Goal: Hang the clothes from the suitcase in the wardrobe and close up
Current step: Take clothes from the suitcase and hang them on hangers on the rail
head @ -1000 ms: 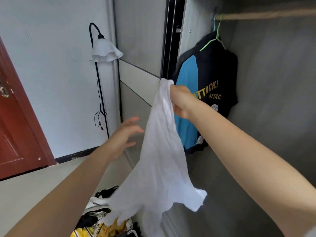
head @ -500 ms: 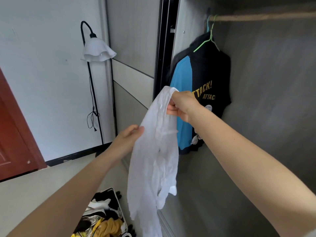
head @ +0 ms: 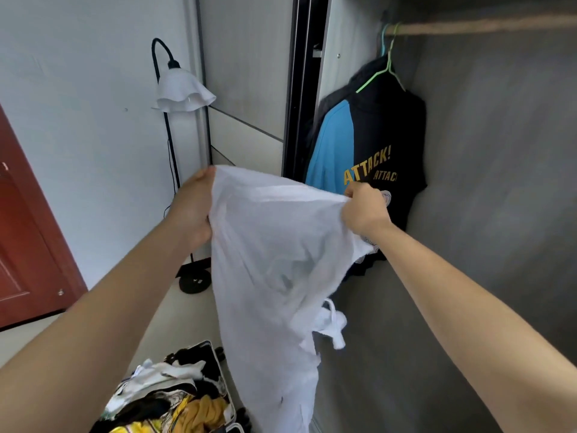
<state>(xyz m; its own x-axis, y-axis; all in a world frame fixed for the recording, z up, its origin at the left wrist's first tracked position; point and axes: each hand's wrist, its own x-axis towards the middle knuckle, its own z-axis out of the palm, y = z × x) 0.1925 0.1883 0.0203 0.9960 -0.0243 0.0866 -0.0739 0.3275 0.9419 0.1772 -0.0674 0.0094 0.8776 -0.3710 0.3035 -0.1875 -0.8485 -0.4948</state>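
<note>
I hold a thin white garment [head: 268,245] stretched in front of the open wardrobe. My left hand [head: 193,210] grips its left top edge and my right hand [head: 363,210] pinches the right top edge. The cloth hangs down between my arms towards the open suitcase [head: 175,398] on the floor, which is full of mixed clothes. Inside the wardrobe a black and blue shirt [head: 374,164] with yellow lettering hangs on a green hanger [head: 382,73] from the wooden rail [head: 487,26]. A second, blue hanger hook shows beside it.
The wardrobe's sliding door [head: 246,89] stands pushed to the left with its dark frame edge [head: 296,89]. A black floor lamp [head: 175,89] with a white shade stands by the white wall. A red-brown door [head: 28,245] is at far left. The grey wardrobe interior [head: 499,182] extends right.
My left hand took hold of the white garment and pulled its edge to the left, spreading it wide. My right hand moved slightly right and down. The view tilted down a little.
</note>
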